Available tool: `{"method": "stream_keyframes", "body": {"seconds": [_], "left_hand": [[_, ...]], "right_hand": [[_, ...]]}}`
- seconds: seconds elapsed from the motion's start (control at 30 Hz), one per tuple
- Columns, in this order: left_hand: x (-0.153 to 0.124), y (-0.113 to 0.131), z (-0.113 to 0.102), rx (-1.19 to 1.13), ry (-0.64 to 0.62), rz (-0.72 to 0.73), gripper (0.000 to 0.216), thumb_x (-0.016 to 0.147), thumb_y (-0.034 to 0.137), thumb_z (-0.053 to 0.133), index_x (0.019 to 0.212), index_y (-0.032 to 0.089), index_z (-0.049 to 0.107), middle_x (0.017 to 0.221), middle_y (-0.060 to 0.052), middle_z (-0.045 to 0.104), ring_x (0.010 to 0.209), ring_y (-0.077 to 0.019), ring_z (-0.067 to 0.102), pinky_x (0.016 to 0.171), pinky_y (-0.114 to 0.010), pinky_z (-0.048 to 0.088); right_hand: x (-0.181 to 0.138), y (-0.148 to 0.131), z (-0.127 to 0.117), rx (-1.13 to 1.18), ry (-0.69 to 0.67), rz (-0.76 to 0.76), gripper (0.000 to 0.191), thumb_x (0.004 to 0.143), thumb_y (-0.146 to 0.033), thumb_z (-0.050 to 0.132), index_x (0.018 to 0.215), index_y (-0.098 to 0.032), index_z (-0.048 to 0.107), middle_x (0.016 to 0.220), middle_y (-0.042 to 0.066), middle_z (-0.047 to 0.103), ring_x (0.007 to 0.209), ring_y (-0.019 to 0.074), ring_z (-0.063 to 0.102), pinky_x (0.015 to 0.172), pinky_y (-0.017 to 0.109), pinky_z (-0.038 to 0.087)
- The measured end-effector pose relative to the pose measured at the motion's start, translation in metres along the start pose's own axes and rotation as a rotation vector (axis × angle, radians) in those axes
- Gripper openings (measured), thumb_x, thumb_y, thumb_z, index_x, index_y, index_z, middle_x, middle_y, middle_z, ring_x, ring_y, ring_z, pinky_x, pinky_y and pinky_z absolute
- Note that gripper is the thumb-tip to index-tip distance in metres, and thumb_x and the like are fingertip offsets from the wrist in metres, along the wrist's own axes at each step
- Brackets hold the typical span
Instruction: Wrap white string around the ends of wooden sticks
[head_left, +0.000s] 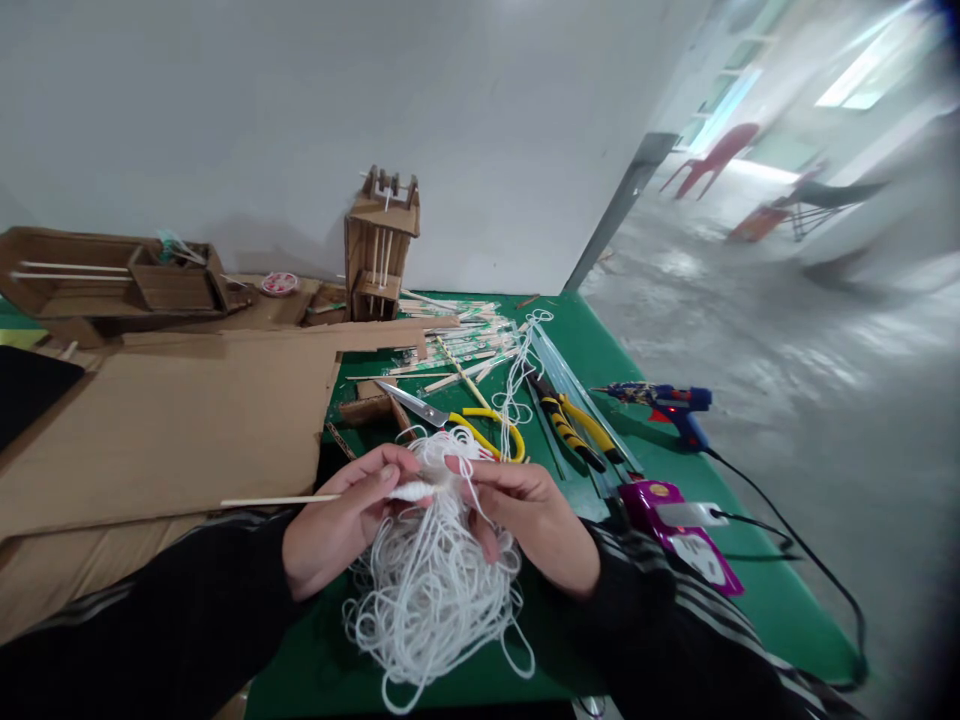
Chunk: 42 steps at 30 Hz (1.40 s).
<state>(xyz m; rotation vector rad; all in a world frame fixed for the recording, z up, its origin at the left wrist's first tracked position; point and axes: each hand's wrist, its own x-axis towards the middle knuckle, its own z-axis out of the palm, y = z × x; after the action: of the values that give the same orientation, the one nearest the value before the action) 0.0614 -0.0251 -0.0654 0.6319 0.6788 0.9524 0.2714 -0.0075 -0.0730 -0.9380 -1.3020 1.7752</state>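
My left hand (352,510) is closed around a thin wooden stick (277,500), which points out to the left. White cord is wound in a tight band (412,491) about the stick's right part, between my hands. My right hand (517,500) pinches a strand of the white cord (474,480) at the right end of that winding. Below both hands a large tangled heap of white cord (439,600) lies loose. Yellow-handled scissors (427,408) rest just beyond my hands, blades pointing left.
Flat cardboard (225,430) covers the left side. A cardboard frame with sticks (381,250) stands by the wall, near a cardboard box model (82,270). Wrapped sticks (465,340), pliers (574,425), a blue glue gun (675,400) and a purple packet (682,540) lie on the green table (757,590).
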Motion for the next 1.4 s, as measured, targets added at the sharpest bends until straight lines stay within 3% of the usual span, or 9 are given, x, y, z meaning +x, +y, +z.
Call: {"method": "stream_keyframes", "body": {"seconds": [0.13, 0.3, 0.5, 0.7, 0.9, 1.0, 1.1, 1.2, 1.4], "left_hand": [[-0.001, -0.001, 0.000, 0.000, 0.000, -0.008, 0.014, 0.087, 0.034, 0.066, 0.090, 0.020, 0.066, 0.081, -0.001, 0.066, 0.078, -0.0139, 0.062, 0.073, -0.022, 0.047], [0.000, 0.000, 0.003, 0.022, 0.012, 0.008, 0.015, 0.086, 0.034, 0.066, 0.087, 0.019, 0.066, 0.081, -0.001, 0.066, 0.075, -0.0137, 0.060, 0.071, -0.023, 0.046], [0.002, -0.003, 0.003, 0.138, 0.037, 0.029, 0.019, 0.088, 0.037, 0.064, 0.089, 0.018, 0.066, 0.088, -0.002, 0.065, 0.081, -0.0156, 0.060, 0.076, -0.026, 0.046], [0.000, -0.009, 0.002, 0.302, 0.000, 0.028, 0.026, 0.088, 0.039, 0.063, 0.105, 0.020, 0.061, 0.091, -0.004, 0.066, 0.081, -0.0180, 0.061, 0.076, -0.029, 0.045], [-0.002, -0.005, 0.010, 0.392, -0.097, 0.033, 0.034, 0.084, 0.045, 0.066, 0.104, 0.018, 0.063, 0.092, -0.006, 0.065, 0.086, -0.0202, 0.059, 0.080, -0.029, 0.043], [-0.002, -0.007, 0.007, 0.389, -0.053, 0.041, 0.031, 0.083, 0.047, 0.066, 0.090, 0.018, 0.061, 0.078, -0.001, 0.058, 0.071, -0.0148, 0.052, 0.069, -0.026, 0.040], [-0.002, -0.010, 0.002, 0.392, 0.009, 0.057, 0.033, 0.084, 0.049, 0.064, 0.079, 0.019, 0.053, 0.066, 0.005, 0.045, 0.057, -0.0099, 0.035, 0.055, -0.022, 0.028], [-0.003, -0.010, 0.000, 0.415, 0.011, 0.059, 0.032, 0.086, 0.048, 0.063, 0.078, 0.019, 0.052, 0.065, 0.005, 0.041, 0.057, -0.0101, 0.030, 0.053, -0.023, 0.024], [-0.003, -0.009, 0.004, 0.393, -0.024, 0.063, 0.035, 0.084, 0.049, 0.064, 0.078, 0.019, 0.046, 0.073, 0.003, 0.045, 0.062, -0.0107, 0.036, 0.057, -0.022, 0.029]], "right_hand": [[0.001, -0.002, 0.003, 0.000, -0.050, 0.034, 0.047, 0.075, -0.032, 0.077, 0.119, -0.020, 0.067, 0.053, -0.006, 0.058, 0.043, 0.0081, 0.051, 0.046, 0.022, 0.037], [-0.002, -0.004, 0.006, -0.058, -0.148, -0.034, 0.070, 0.066, -0.024, 0.084, 0.130, -0.022, 0.056, 0.069, -0.004, 0.064, 0.060, 0.0103, 0.056, 0.060, 0.025, 0.047], [-0.006, -0.007, 0.007, -0.165, -0.190, -0.128, 0.084, 0.060, -0.032, 0.088, 0.134, -0.023, 0.050, 0.078, -0.001, 0.062, 0.068, 0.0131, 0.056, 0.066, 0.027, 0.047], [-0.009, -0.010, 0.014, -0.546, -0.161, -0.302, 0.073, 0.066, -0.038, 0.083, 0.131, -0.024, 0.054, 0.092, 0.004, 0.067, 0.066, 0.0147, 0.057, 0.063, 0.028, 0.048], [-0.012, -0.011, 0.029, -0.901, -0.079, -0.372, 0.053, 0.068, -0.032, 0.075, 0.117, -0.021, 0.058, 0.076, 0.003, 0.068, 0.066, 0.0210, 0.060, 0.066, 0.033, 0.047], [-0.016, -0.008, 0.028, -0.881, -0.039, -0.424, 0.046, 0.074, -0.019, 0.065, 0.118, -0.023, 0.055, 0.078, 0.002, 0.068, 0.067, 0.0197, 0.062, 0.072, 0.034, 0.047], [-0.018, -0.006, 0.022, -0.787, 0.016, -0.445, 0.039, 0.079, -0.014, 0.056, 0.117, -0.023, 0.052, 0.080, 0.001, 0.067, 0.065, 0.0171, 0.061, 0.068, 0.031, 0.048], [-0.017, -0.007, 0.018, -0.795, 0.047, -0.429, 0.023, 0.083, -0.019, 0.057, 0.106, -0.023, 0.057, 0.079, 0.002, 0.067, 0.064, 0.0169, 0.061, 0.061, 0.029, 0.047], [-0.013, -0.005, 0.017, -0.799, 0.047, -0.445, 0.014, 0.089, -0.027, 0.061, 0.101, -0.021, 0.066, 0.090, 0.005, 0.073, 0.078, 0.0187, 0.067, 0.071, 0.029, 0.050]]}}
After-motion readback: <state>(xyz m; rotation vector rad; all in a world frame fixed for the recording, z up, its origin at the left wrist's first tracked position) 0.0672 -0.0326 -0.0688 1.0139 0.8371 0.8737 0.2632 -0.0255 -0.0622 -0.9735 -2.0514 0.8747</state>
